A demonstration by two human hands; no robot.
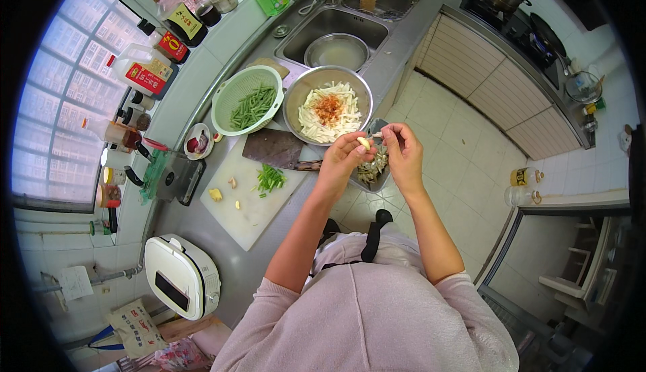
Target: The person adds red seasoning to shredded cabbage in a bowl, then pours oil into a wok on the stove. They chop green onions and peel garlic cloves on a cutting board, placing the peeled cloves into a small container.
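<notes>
My left hand (342, 161) holds a pale garlic clove (364, 143) between thumb and fingers. Close beside it, my right hand (404, 152) pinches a small piece of garlic skin (377, 134). Both are above a bin (373, 188) holding peelings and scraps. On the white cutting board (252, 225) lie chopped green onion (271, 178), a piece of ginger (215, 195), an unpeeled garlic clove (232, 182) and a small peeled one (237, 204). A cleaver (272, 149) rests across the board's far edge, its wooden handle partly behind my left hand.
A steel bowl (367, 89) of white strips with reddish bits and a green colander (222, 107) of cut green beans stand beyond the board. A small bowl (201, 130) holds onion. The sink (376, 26) contains a basin. A rice cooker (181, 276) stands left; pans sit on the stove (515, 28).
</notes>
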